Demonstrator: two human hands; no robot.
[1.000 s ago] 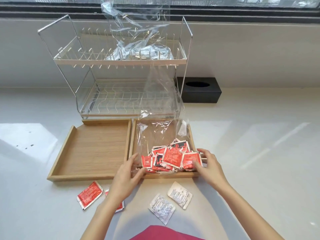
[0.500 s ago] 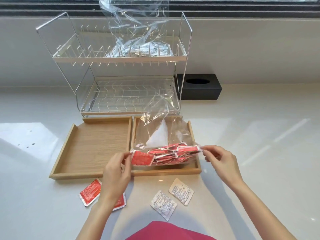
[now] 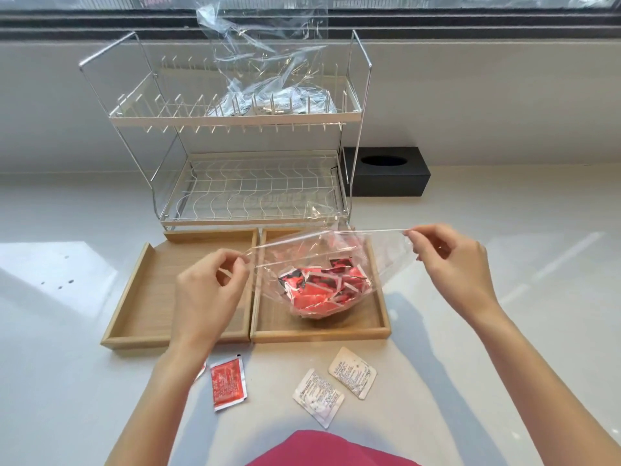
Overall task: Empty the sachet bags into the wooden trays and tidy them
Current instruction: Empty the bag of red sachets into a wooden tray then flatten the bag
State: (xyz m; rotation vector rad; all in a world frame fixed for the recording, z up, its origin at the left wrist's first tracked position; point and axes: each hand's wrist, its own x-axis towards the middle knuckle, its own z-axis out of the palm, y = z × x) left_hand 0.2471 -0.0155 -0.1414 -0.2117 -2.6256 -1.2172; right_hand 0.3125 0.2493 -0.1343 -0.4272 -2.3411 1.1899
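Observation:
A clear plastic bag (image 3: pixel 379 257) holding several red sachets (image 3: pixel 322 289) hangs just above the right wooden tray (image 3: pixel 319 331). My left hand (image 3: pixel 205 290) pinches the bag's left top corner and my right hand (image 3: pixel 453 264) pinches its right top corner, stretching the rim taut between them. The left wooden tray (image 3: pixel 148 297) holds nothing visible. On the counter in front of the trays lie a red sachet (image 3: pixel 228 385) and two white sachets (image 3: pixel 317 396) (image 3: pixel 353 371). Another red sachet is mostly hidden behind my left forearm.
A two-tier wire dish rack (image 3: pixel 235 119) stands behind the trays. Its top shelf carries a second clear bag (image 3: pixel 268 79) with pale sachets. A black tissue box (image 3: pixel 386 176) sits to the right of the rack, against the wall.
The bag lay in the right tray with my hands at its lower end. Both hands have since taken its corners, lifted it and pulled it wide; the sachets now sag together at the bottom.

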